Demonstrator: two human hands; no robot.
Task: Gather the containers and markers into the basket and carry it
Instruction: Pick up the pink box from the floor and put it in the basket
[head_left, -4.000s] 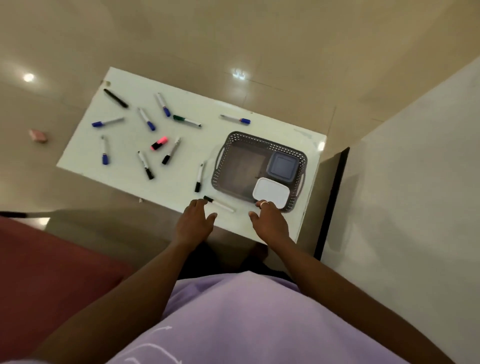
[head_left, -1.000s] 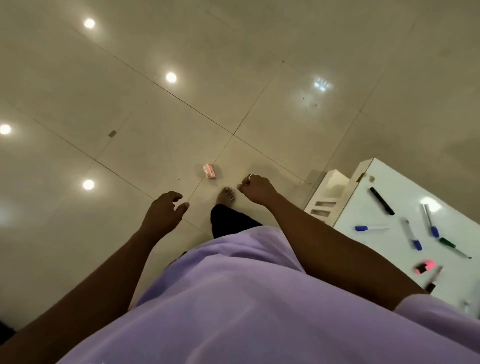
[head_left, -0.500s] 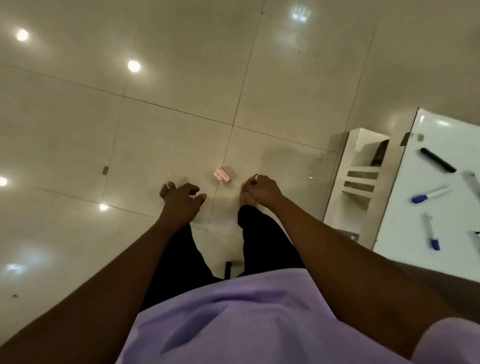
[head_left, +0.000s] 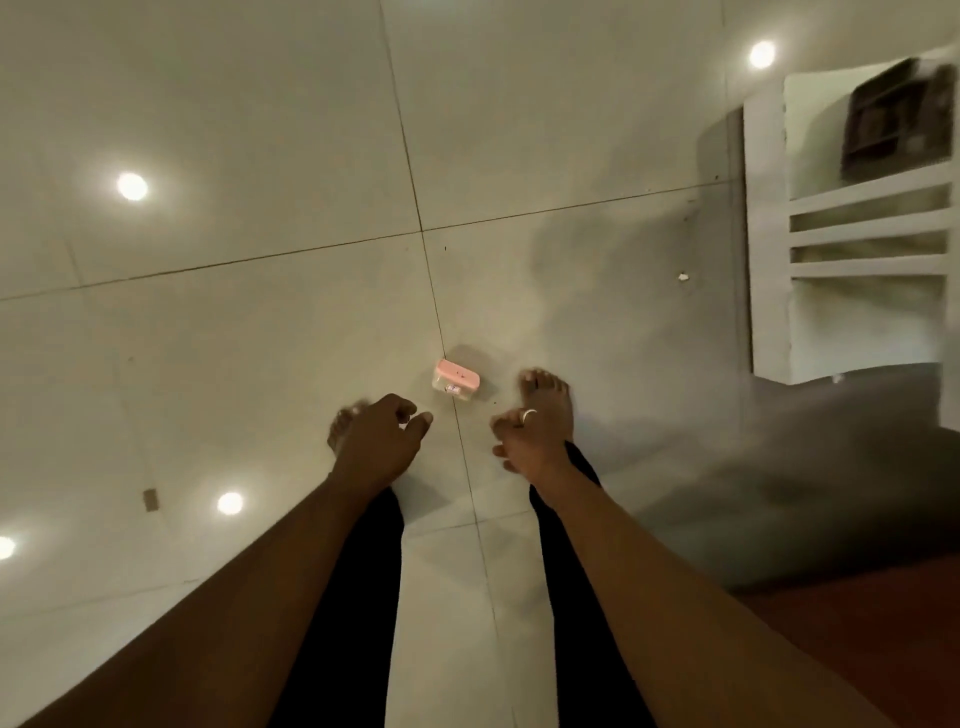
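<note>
On the floor (head_left: 260, 322), a stray pink-lidded container (head_left: 455, 382). Left hand (head_left: 382, 441) and right hand (head_left: 530, 439) hover empty, loosely curled. Next, probably stoop and grab it.

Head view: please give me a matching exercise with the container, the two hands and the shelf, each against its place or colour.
1 container
2 left hand
3 right hand
4 shelf

a wears a ring
b white, at the right edge
c pink on top, on the floor
d left of the container

Pairs: 1-c, 2-d, 3-a, 4-b.
</note>
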